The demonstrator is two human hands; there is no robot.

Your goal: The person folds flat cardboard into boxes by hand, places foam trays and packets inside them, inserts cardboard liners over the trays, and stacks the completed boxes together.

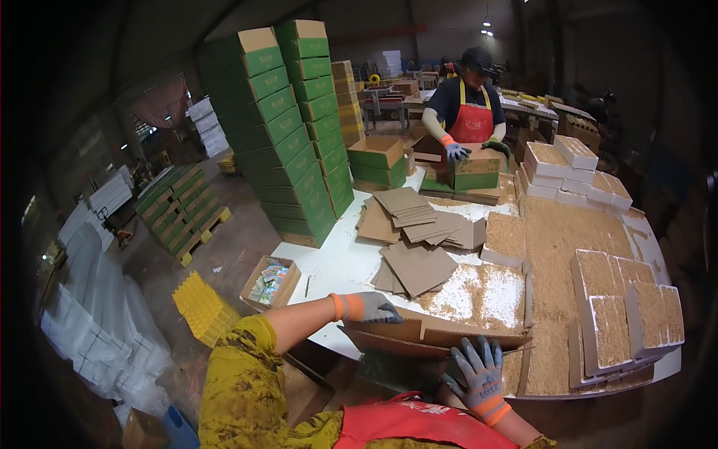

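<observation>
A partly opened cardboard carton lies across the near table edge, its brown inner flaps facing up and a dark green side towards me. My left hand, in a grey glove with an orange cuff, grips its far left edge; the thumb is hidden. Against the near right side, my right hand rests with gloved fingers spread. Just beyond the carton are loose cardboard sheets, piled unevenly on the white table.
Tall stacks of green cartons stand at left, near a small box of packets. White trays filled with brown granules sit at right. Across the table a co-worker handles a green carton. Yellow egg trays lie lower left.
</observation>
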